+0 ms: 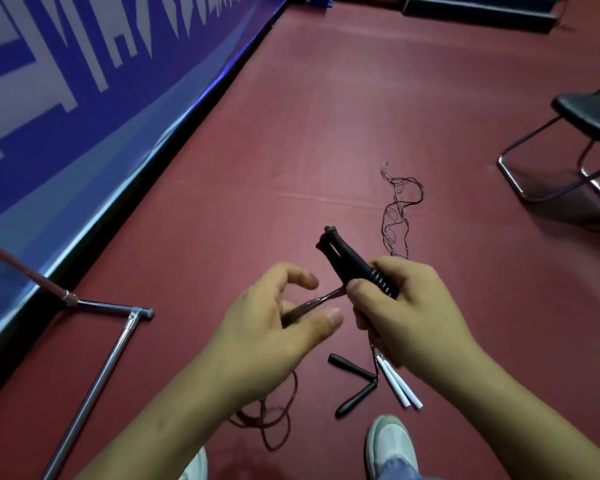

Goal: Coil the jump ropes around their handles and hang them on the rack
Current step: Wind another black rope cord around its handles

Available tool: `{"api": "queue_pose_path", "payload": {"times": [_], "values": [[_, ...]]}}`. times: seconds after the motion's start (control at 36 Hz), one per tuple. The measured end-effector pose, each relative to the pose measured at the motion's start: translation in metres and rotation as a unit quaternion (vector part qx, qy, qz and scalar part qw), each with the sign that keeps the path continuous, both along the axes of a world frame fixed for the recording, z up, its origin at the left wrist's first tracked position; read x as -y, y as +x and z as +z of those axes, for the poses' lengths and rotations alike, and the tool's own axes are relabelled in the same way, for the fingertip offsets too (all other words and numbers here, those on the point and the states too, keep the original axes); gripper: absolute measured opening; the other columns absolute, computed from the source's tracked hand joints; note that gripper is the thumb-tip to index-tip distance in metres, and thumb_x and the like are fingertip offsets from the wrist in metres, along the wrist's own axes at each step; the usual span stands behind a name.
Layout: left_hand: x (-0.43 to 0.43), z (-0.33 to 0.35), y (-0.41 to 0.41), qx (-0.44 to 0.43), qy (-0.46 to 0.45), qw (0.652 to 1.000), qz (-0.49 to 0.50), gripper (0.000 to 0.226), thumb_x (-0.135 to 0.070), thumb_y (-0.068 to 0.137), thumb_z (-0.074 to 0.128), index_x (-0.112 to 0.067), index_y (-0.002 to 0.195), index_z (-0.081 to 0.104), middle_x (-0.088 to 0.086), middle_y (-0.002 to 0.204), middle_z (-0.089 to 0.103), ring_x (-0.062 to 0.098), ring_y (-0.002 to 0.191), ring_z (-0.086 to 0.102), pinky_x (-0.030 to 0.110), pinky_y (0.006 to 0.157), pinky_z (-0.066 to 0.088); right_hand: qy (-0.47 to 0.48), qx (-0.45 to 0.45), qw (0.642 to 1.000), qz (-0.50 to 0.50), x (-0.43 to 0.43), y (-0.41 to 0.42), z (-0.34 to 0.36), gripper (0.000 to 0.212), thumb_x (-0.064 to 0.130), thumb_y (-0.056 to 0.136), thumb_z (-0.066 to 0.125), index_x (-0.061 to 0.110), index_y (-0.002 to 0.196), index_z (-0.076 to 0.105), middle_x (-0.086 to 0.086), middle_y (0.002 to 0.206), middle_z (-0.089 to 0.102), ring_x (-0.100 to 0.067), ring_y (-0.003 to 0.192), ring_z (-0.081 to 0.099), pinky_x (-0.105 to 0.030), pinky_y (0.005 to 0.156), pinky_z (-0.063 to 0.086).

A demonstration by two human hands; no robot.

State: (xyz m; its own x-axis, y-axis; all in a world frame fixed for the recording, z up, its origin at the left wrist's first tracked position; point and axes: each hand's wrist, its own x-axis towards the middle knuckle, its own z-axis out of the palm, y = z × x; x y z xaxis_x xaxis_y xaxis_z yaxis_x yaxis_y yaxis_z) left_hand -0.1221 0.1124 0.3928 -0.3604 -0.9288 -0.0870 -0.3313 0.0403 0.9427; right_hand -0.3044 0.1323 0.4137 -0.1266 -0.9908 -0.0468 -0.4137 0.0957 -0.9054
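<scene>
My right hand [409,306] grips a pair of black jump-rope handles [343,258] held together, pointing up and away, with a few turns of dark rope wound round them by my thumb. My left hand [274,323] pinches the taut, blurred rope [312,302] just left of the handles. The slack of that rope [274,414] lies in loops on the floor below my left forearm. Another pair of black handles [352,386] and a pair of white handles [399,382] lie on the floor beneath my right hand, their thin ropes [397,209] tangled farther away.
A metal rack base [108,358] of chrome tubes stands at the left by a blue banner wall [84,81]. A black chair [586,133] with a metal frame is at the right. My two shoes [388,441] are at the bottom on the red floor.
</scene>
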Motion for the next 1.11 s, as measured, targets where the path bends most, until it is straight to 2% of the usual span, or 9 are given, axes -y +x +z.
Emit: {"api": "queue_pose_path", "payload": {"times": [0.11,0.19,0.28,0.39,0.58,0.69,0.86,1.0,1.11], "values": [[0.002,-0.003,-0.001,0.017,-0.09,0.996,0.02,0.013,-0.026,0.091,0.07,-0.031,0.08,0.066,0.01,0.061,0.054,0.019,0.054,0.043,0.024,0.05,0.034,0.023,0.057,0.998,0.0,-0.002,-0.002,0.002,0.024,0.01,0.092,0.059,0.014,0.068,0.057,-0.007,0.054,0.056,-0.02,0.041,0.042,-0.025,0.038,0.036],[0.007,-0.007,0.003,0.083,-0.13,0.988,0.028,0.017,-0.025,0.09,0.073,-0.03,0.074,0.07,0.001,0.065,0.059,0.011,0.058,0.052,0.026,0.056,0.04,0.007,0.047,0.999,0.014,-0.002,-0.002,0.001,0.023,0.011,0.091,0.06,0.015,0.069,0.059,-0.008,0.055,0.059,-0.02,0.042,0.045,-0.026,0.039,0.036],[0.005,-0.006,0.001,0.085,-0.074,0.993,0.025,0.021,-0.024,0.092,0.07,-0.025,0.071,0.072,0.004,0.061,0.062,0.011,0.05,0.049,0.024,0.05,0.04,-0.008,0.007,1.0,0.028,-0.002,0.0,-0.002,0.02,0.015,0.09,0.063,0.016,0.071,0.062,-0.016,0.061,0.063,-0.018,0.045,0.047,-0.03,0.042,0.038],[0.004,-0.004,-0.003,0.085,-0.006,0.996,0.014,0.025,-0.03,0.098,0.062,-0.023,0.077,0.075,-0.003,0.056,0.043,0.01,0.05,0.037,0.021,0.047,0.031,-0.004,0.007,1.0,0.018,-0.001,-0.002,-0.004,0.018,0.013,0.091,0.063,0.013,0.073,0.063,-0.024,0.064,0.061,-0.018,0.042,0.045,-0.026,0.038,0.039],[0.001,0.001,-0.004,0.135,-0.004,0.989,-0.053,0.03,-0.031,0.093,0.063,-0.009,0.073,0.063,-0.007,0.053,0.04,0.011,0.049,0.035,0.027,0.047,0.031,0.005,-0.152,0.984,0.095,0.003,-0.014,-0.016,0.011,0.03,0.092,0.067,0.019,0.088,0.066,-0.009,0.067,0.064,-0.01,0.046,0.049,-0.021,0.045,0.04],[0.003,0.002,0.0,0.163,-0.027,0.985,-0.051,0.034,-0.033,0.094,0.063,-0.007,0.072,0.061,-0.007,0.051,0.039,0.013,0.047,0.033,0.03,0.046,0.029,-0.009,-0.271,0.952,0.143,0.001,-0.013,-0.021,0.019,0.045,0.093,0.062,0.028,0.099,0.061,0.005,0.069,0.058,-0.013,0.061,0.051,-0.032,0.056,0.041],[0.006,0.01,0.009,0.211,-0.108,0.966,-0.103,0.043,-0.04,0.096,0.059,-0.016,0.061,0.05,-0.007,0.049,0.047,0.013,0.045,0.038,0.028,0.047,0.033,-0.002,-0.325,0.93,0.172,-0.009,0.0,-0.02,0.03,0.058,0.089,0.044,0.029,0.084,0.043,0.005,0.068,0.054,-0.018,0.062,0.048,-0.039,0.056,0.043],[0.01,0.009,0.017,0.259,-0.14,0.947,-0.126,0.04,-0.047,0.095,0.052,-0.02,0.065,0.054,0.001,0.057,0.054,0.021,0.054,0.053,0.043,0.054,0.048,0.014,-0.376,0.912,0.164,-0.018,0.02,-0.018,0.055,0.077,0.078,0.037,0.022,0.073,0.038,0.0,0.061,0.047,-0.026,0.06,0.043,-0.04,0.054,0.04],[0.014,0.005,0.019,0.315,-0.215,0.916,-0.128,0.037,-0.053,0.09,0.059,-0.02,0.075,0.065,0.0,0.059,0.057,0.021,0.06,0.056,0.038,0.057,0.048,0.032,-0.425,0.89,0.16,-0.018,0.029,-0.018,0.048,0.063,0.088,0.038,0.019,0.071,0.035,-0.003,0.062,0.041,-0.033,0.067,0.04,-0.036,0.058,0.032]]}}
